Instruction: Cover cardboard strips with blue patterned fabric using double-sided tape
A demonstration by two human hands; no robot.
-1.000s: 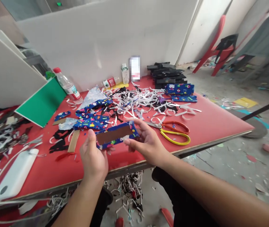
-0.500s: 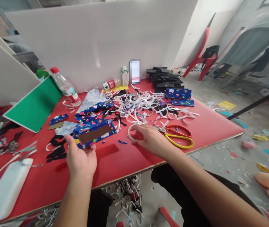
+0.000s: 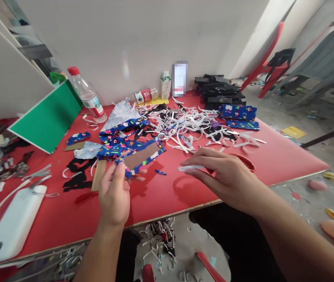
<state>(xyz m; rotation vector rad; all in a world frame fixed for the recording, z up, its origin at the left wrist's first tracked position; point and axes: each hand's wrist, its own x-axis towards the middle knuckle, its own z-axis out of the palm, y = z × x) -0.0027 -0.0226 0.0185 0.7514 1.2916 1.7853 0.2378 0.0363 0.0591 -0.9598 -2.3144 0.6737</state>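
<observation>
My left hand (image 3: 114,197) is closed on a brown panel edged with blue patterned fabric (image 3: 143,158), held tilted above the table with thumb on top. Between the thumb and fingers of my right hand (image 3: 225,174) is a thin white strip (image 3: 191,167), over the table to the right of the panel. Scissors (image 3: 246,161) lie behind that hand, mostly hidden, with part of a handle loop showing. More blue patterned fabric (image 3: 123,129) lies just beyond the panel. A small blue scrap (image 3: 160,172) rests between my hands.
Curled white strips (image 3: 187,121) heap across the red table (image 3: 161,199). At the back stand a red-capped bottle (image 3: 92,103), a small carton (image 3: 165,85), a phone (image 3: 180,78) and stacked black pieces (image 3: 219,90). A white power bank (image 3: 14,223) sits at left.
My right hand has moved right with the white strip, now covering most of the scissors. My left hand has shifted right and turned the panel. The view has shifted too.
</observation>
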